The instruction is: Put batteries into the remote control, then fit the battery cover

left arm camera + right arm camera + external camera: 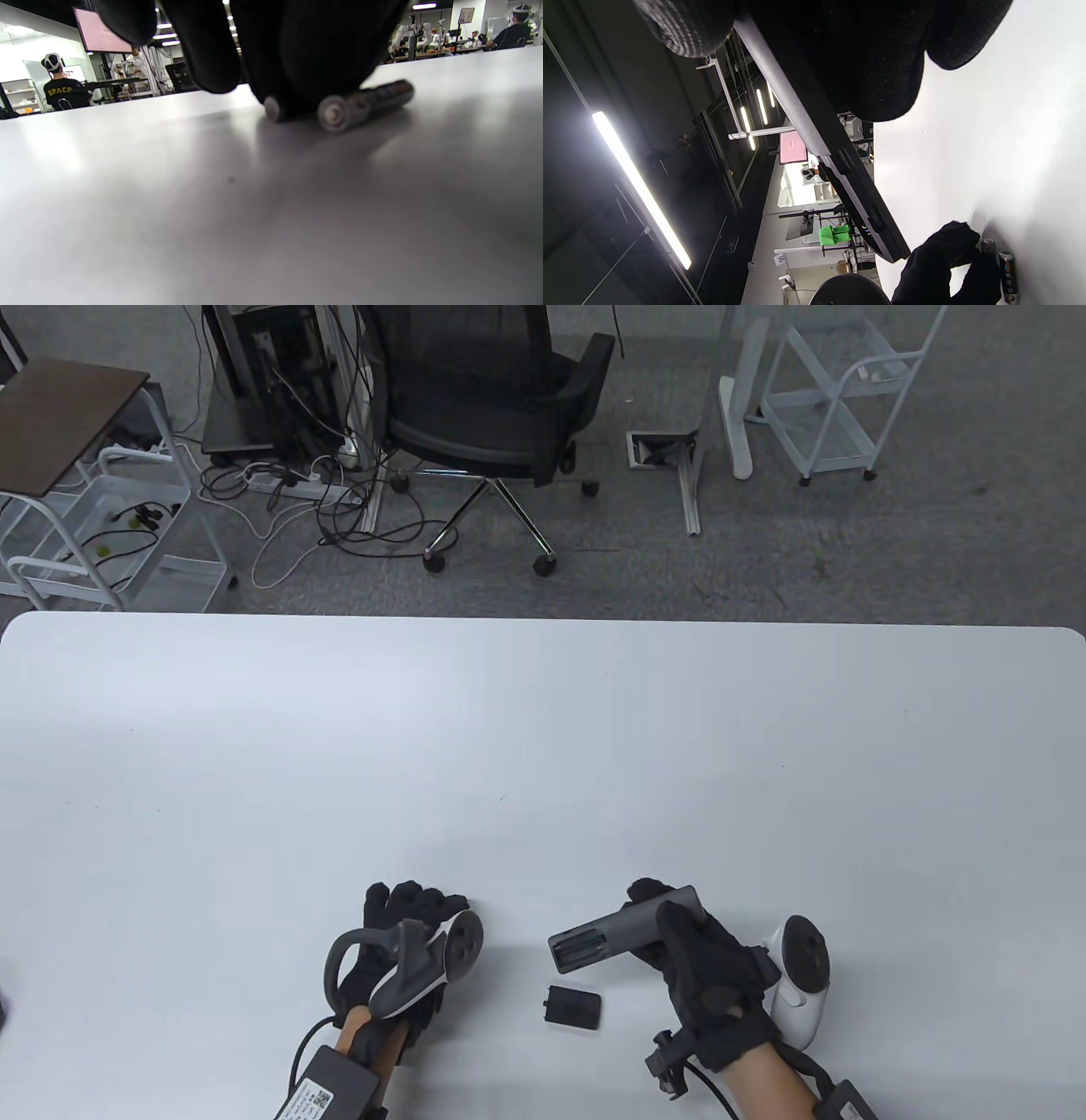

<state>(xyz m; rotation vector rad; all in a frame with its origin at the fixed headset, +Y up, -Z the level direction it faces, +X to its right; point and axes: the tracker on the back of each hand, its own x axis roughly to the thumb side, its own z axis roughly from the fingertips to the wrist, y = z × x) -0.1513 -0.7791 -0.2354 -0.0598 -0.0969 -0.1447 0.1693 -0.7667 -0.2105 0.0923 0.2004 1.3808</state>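
- Gloved left hand [407, 937] rests fingers-down on two batteries [365, 103] lying on the table [543, 746]; whether it grips one, I cannot tell.
- Right hand [708, 976] grips the remote [619, 937], compartment open and apparently empty.
- Battery cover [573, 1007] lies between them.
- Best to pinch one battery and match its polarity.

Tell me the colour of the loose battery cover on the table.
Black battery cover; the table view shows it best.

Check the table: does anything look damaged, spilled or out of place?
Nothing stands out. The battery cover lies loose on the table, the right hand holds the remote, and the left hand reaches two batteries.
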